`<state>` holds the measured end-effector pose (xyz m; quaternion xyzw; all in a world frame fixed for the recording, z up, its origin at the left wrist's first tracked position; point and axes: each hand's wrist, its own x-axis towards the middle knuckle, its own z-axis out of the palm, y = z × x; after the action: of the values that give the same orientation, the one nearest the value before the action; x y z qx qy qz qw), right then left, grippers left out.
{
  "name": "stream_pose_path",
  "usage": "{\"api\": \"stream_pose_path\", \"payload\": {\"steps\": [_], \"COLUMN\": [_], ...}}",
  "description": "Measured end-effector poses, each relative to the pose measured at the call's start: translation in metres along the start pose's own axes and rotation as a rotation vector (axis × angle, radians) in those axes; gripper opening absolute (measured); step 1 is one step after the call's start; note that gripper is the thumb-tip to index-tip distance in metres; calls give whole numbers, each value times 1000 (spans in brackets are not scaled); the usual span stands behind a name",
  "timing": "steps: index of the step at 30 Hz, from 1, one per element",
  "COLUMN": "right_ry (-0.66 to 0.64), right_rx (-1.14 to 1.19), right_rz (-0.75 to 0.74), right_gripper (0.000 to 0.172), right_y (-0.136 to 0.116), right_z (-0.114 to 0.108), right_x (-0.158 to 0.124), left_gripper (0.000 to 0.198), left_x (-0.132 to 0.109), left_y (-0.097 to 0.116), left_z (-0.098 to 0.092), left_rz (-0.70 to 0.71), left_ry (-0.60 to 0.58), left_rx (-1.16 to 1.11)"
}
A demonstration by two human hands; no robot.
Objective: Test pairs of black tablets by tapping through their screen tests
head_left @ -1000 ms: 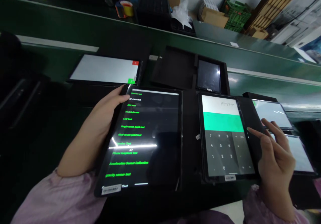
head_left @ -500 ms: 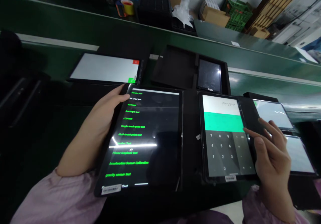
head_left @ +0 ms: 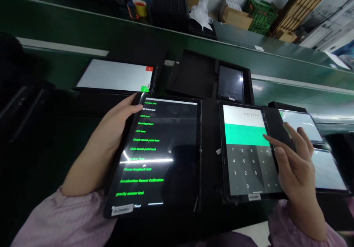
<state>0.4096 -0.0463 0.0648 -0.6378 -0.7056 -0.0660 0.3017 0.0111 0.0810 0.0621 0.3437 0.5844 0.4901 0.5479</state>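
Note:
My left hand (head_left: 110, 136) grips the left edge of a black tablet (head_left: 163, 155) that shows a list of green test names; the thumb lies on its top left corner. Beside it lies a second tablet (head_left: 245, 151) with a calculator screen, a green band above a number pad. My right hand (head_left: 293, 166) hovers over this tablet's right edge with the fingers apart and the index finger stretched toward the green band. It holds nothing.
A white-screened tablet (head_left: 116, 75) lies behind the left one. A dark-screened tablet (head_left: 230, 83) sits in a black tray (head_left: 193, 73). More lit tablets (head_left: 326, 166) lie at the right. Boxes (head_left: 235, 18), a green crate (head_left: 262, 16) and tape (head_left: 136, 8) stand on the far shelf.
My right hand has moved left, from beside the calculator tablet to over its right edge. The left hand and its tablet have stayed put.

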Motion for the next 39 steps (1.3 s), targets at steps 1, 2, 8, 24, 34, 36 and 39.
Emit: {"api": "stream_pose_path", "payload": {"steps": [1,2,8,24,34,36,39], "right_ry": [2,0,33,28,-98,-104,-90], "right_rx": [2,4,5,73,-155,-129,-78], "right_rz": [8,14,36,100,355,345,374], "right_gripper": [34,34,33,32,93,96,97], "right_y": [1,1,3,-3,6,4,5], "right_z": [-1,-1,1,-4,13,19,23], "right_x": [-1,-2,-6,-6,-20,-16,-10], "left_gripper": [51,51,55,54,48,47,43], "left_x": [-1,-1,-3,-3,-5,-6,-8], "left_y": [1,2,4,5,5,5,7], "left_z": [1,2,3,5,2,3,4], "left_rz": [-8,-20,-54,-53,-54,-55,-69], "left_ry": [1,10,35,52,31,52,41], "left_rx": [5,10,26,31,57,42,20]}}
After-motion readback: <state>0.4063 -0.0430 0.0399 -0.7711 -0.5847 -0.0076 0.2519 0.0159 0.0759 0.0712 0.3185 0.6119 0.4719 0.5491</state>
